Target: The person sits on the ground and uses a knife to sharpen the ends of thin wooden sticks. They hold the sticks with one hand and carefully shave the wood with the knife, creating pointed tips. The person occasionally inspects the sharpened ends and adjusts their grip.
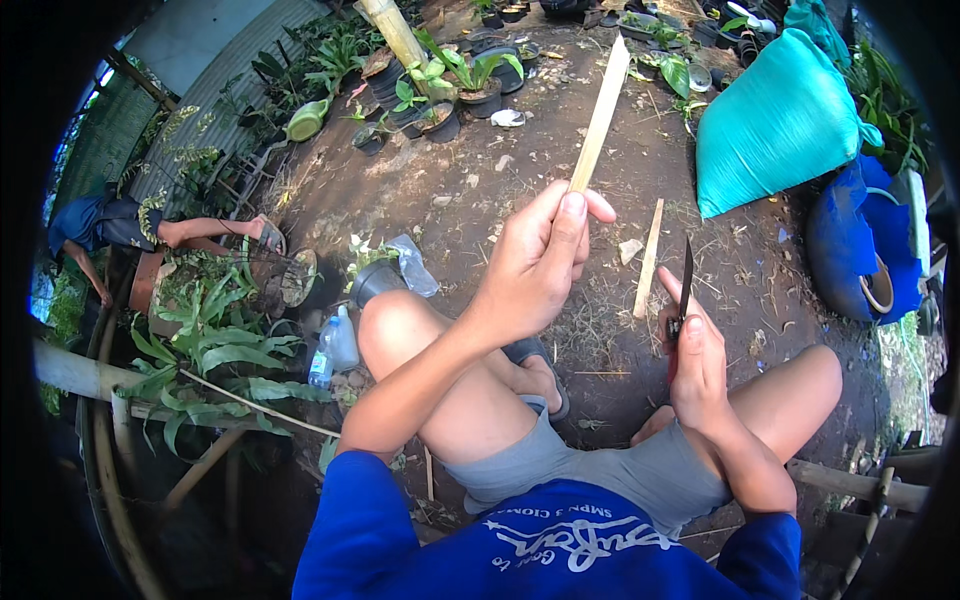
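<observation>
My left hand (536, 262) grips the lower end of a pale split strip of bamboo or wood (600, 116), raised and tilted to the right, with a pointed, rough upper tip. In my right hand (697, 360) is a knife (686, 277) with a narrow dark blade pointing up and away from me. The blade is apart from the strip. Most of the knife's handle is hidden by my fingers. On the soil between my two hands lies another pale flat strip (649, 259), its lower end close to my right index finger.
Potted plants (480, 94) stand ahead, beside an upright bamboo post (394, 34). At right are a full turquoise sack (780, 124) and a broken blue plastic drum (847, 240). A plastic bottle (322, 356) stands by my left knee. Another person (112, 221) is at far left.
</observation>
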